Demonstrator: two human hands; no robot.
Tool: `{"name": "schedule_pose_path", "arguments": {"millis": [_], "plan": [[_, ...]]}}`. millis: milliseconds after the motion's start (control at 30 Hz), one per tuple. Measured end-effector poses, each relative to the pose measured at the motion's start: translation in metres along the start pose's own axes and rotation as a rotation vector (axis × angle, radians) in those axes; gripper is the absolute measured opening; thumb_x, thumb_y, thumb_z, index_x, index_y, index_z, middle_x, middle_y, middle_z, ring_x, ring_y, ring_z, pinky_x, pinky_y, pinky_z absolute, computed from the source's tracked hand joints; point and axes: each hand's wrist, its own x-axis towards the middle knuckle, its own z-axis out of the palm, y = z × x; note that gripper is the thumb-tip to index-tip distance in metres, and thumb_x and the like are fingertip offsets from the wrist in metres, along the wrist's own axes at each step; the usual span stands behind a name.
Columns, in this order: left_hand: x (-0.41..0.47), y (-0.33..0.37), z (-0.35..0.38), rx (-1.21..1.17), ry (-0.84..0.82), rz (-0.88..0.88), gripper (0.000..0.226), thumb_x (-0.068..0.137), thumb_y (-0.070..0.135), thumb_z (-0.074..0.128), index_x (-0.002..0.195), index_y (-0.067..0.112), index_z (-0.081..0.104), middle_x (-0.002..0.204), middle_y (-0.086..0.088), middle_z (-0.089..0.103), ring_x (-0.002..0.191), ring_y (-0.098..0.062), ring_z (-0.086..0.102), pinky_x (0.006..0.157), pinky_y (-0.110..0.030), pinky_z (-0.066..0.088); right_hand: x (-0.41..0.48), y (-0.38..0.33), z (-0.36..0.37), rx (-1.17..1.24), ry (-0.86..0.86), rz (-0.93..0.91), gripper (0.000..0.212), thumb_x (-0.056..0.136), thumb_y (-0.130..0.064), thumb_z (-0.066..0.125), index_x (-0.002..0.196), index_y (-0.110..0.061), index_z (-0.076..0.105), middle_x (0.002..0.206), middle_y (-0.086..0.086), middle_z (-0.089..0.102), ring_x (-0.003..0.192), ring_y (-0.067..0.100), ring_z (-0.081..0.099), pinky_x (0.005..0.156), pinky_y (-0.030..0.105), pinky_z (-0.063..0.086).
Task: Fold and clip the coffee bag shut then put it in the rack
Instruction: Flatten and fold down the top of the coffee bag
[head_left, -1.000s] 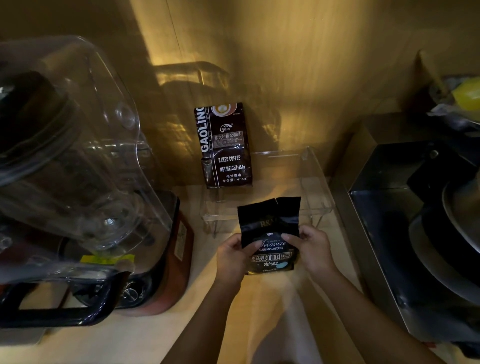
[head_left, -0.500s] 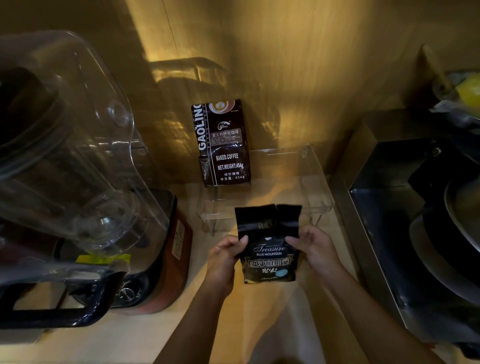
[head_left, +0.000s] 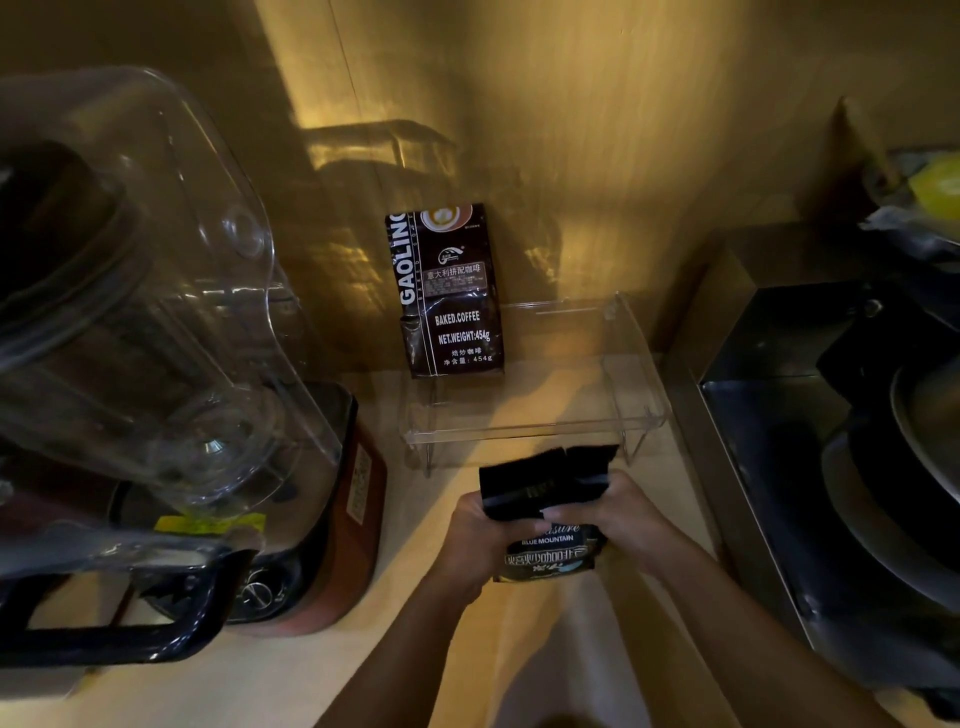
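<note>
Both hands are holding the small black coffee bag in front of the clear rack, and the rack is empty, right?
Not quite. In the head view the clear rack already holds a Gaolin coffee bag standing at its left end. Both the left hand and right hand do hold the small black coffee bag.

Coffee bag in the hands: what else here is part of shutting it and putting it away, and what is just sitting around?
Part of the job:
Blue Mountain coffee bag
left hand
right hand
clear rack

Just sitting around:
Gaoling coffee bag, already in the rack
blender
metal machine

No clip visible.
</note>
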Motion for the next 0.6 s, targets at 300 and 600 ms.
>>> {"name": "schedule_pose_path", "arguments": {"millis": [300, 600], "plan": [[-0.007, -0.001, 0.002, -0.107, 0.017, -0.003, 0.020, 0.074, -0.002, 0.067, 0.091, 0.007, 0.068, 0.077, -0.002, 0.075, 0.076, -0.020, 0.070, 0.062, -0.024, 0.056, 0.000, 0.009, 0.004, 0.227, 0.058, -0.014, 0.019, 0.070, 0.005, 0.067, 0.088, -0.001, 0.064, 0.062, 0.002, 0.074, 0.058, 0.016, 0.069, 0.045, 0.018, 0.051], [-0.011, -0.002, 0.002, -0.209, 0.157, -0.070, 0.021, 0.079, 0.019, 0.063, 0.087, 0.001, 0.070, 0.082, -0.013, 0.075, 0.078, -0.030, 0.070, 0.059, -0.025, 0.056, -0.003, 0.016, 0.006, 0.334, 0.066, -0.006, 0.027, 0.071, -0.022, 0.067, 0.089, -0.001, 0.068, 0.077, 0.013, 0.075, 0.073, 0.029, 0.070, 0.054, 0.025, 0.055]]}}
